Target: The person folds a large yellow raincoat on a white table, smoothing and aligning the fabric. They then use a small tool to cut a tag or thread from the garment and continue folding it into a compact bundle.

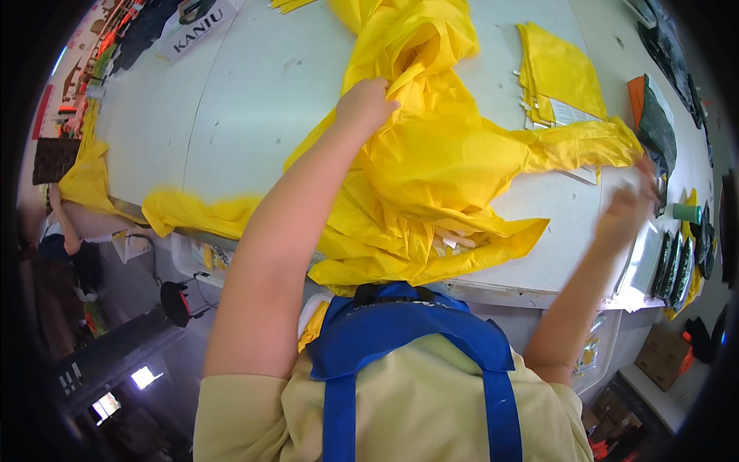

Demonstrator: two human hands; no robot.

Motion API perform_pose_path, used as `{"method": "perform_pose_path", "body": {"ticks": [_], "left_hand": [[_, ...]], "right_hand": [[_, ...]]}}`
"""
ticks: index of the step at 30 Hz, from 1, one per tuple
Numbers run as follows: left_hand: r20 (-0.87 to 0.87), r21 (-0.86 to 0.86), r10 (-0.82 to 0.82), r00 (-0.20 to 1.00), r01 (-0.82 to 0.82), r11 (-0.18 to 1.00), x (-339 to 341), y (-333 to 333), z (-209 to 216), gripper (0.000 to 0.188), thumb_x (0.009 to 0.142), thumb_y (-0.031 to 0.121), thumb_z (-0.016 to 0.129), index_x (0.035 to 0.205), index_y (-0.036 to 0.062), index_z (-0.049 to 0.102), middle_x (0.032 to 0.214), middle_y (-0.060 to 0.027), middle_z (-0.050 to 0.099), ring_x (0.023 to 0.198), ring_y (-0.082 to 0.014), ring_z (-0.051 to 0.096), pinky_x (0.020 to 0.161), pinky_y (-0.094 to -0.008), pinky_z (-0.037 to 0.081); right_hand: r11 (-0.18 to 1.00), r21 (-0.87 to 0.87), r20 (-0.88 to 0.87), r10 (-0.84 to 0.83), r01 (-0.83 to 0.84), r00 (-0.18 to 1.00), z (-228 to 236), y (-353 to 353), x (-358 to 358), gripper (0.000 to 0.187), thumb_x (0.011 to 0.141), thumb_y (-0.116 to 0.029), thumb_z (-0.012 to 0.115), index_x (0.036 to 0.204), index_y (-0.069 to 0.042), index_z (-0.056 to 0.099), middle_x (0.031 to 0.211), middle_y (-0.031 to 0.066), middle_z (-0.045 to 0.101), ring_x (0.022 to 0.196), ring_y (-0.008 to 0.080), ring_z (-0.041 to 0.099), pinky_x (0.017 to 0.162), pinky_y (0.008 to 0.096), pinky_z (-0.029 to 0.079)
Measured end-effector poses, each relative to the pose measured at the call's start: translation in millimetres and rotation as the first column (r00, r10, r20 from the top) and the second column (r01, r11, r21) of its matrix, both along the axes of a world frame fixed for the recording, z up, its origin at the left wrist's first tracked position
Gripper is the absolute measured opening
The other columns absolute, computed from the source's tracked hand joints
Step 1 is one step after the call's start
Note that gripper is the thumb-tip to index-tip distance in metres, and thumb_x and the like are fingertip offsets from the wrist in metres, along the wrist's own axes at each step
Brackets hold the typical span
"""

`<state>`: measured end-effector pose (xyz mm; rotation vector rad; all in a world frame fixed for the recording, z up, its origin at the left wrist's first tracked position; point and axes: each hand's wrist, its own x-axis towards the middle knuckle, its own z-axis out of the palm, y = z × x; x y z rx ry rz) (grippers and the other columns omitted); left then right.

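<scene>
A yellow raincoat [431,169] of thin, shiny fabric lies rumpled across the table in front of me. My left hand [367,108] is closed on its cloth beside a gathered opening near the top. One sleeve [577,146] stretches out to the right, and its end reaches my right hand [627,200]. That hand is smeared by motion, so whether its fingers grip the cuff does not show. The lower hem spreads toward the table's near edge, close to my blue apron [408,331].
Folded yellow garments [562,73] are stacked at the far right of the white table [254,100]. Dark packages [673,269] and a green roll [687,213] lie at the right edge. More yellow cloth [200,214] trails along the near left edge. Another person [73,239] is at the left.
</scene>
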<state>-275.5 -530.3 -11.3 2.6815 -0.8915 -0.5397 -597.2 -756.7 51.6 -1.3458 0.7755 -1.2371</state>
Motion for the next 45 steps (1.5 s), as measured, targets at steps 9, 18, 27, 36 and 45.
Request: {"method": "perform_pose_path", "body": {"ticks": [9,18,27,36,45], "left_hand": [[-0.904,-0.427,-0.139,0.404,-0.865,0.262,3,54,16,0.034,0.098,0.022,0.047,0.123,-0.0007,0.051,0.12,-0.0102,0.059,0.106,-0.0251,0.059,0.092,-0.0403,0.047],[-0.974,-0.212,-0.133,0.181,-0.937,0.279,-53,126,-40,0.041,0.096,0.016,0.052,0.133,0.0003,0.043,0.127,-0.0127,0.055,0.111,-0.0232,0.057,0.097,-0.0386,0.046],[-0.962,-0.256,-0.142,0.233,-0.951,0.172,-42,106,-11,0.041,0.098,0.024,0.049,0.134,0.0038,0.043,0.127,-0.0085,0.055,0.114,-0.0216,0.055,0.097,-0.038,0.045],[-0.962,-0.197,-0.201,0.184,-0.979,0.049,-51,112,-8,0.045,0.099,0.029,0.046,0.135,0.0042,0.042,0.133,-0.0093,0.051,0.118,-0.024,0.052,0.101,-0.0397,0.042],[-0.991,-0.112,-0.118,0.063,-0.878,0.466,-61,113,-8,0.052,0.083,0.005,0.067,0.13,-0.0018,0.046,0.121,-0.0118,0.06,0.107,-0.0219,0.06,0.093,-0.0363,0.048]], "right_hand": [[0.471,0.21,-0.971,0.204,-0.857,-0.126,-91,64,74,0.016,0.082,-0.023,0.06,0.09,-0.012,0.068,0.081,0.0145,0.066,0.075,0.0346,0.064,0.067,0.0435,0.051],[0.465,-0.04,-0.849,0.451,-0.884,0.276,-84,56,162,0.036,0.081,-0.007,0.058,0.116,-0.008,0.059,0.115,0.0123,0.06,0.092,0.0309,0.062,0.079,0.0376,0.05],[0.473,-0.02,-0.856,0.447,-0.881,0.259,-111,49,193,0.014,0.073,0.001,0.06,0.086,-0.003,0.058,0.085,0.0121,0.058,0.079,0.0292,0.058,0.067,0.0358,0.046],[0.472,-0.646,-0.556,0.248,-0.6,0.794,-92,73,102,0.021,0.057,0.002,0.068,0.076,-0.006,0.064,0.068,0.0057,0.047,0.055,0.0187,0.051,0.044,0.028,0.037],[0.361,-0.652,-0.592,0.308,-0.667,0.745,-88,87,88,0.019,0.057,-0.012,0.065,0.075,-0.009,0.064,0.067,0.004,0.047,0.055,0.0205,0.05,0.044,0.0317,0.037]]}}
